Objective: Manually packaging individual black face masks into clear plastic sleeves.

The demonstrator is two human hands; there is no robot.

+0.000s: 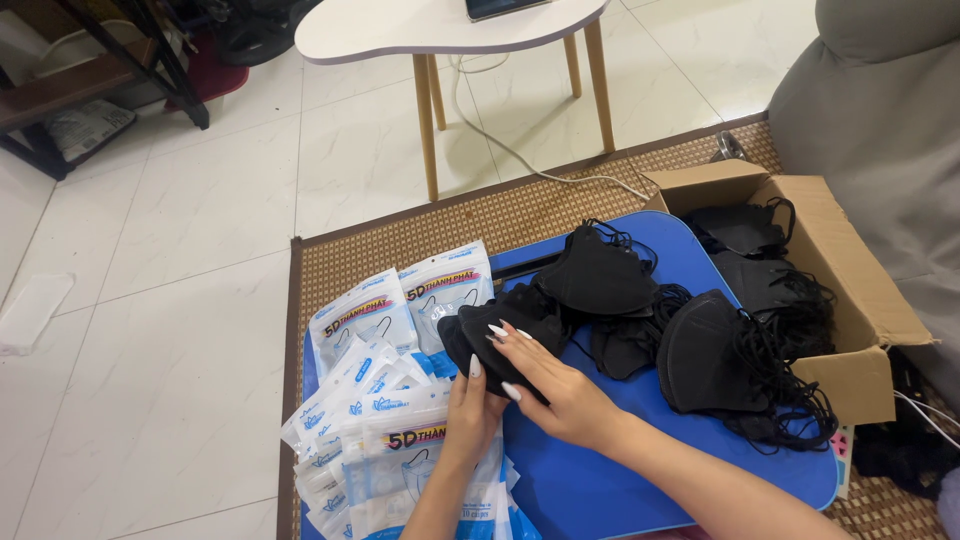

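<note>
White-and-blue clear pouches point(375, 400) fanned over the blue counter's point(600, 490) left edge; a dark screen point(500, 8) lay on the white counter point(400, 30).
</note>
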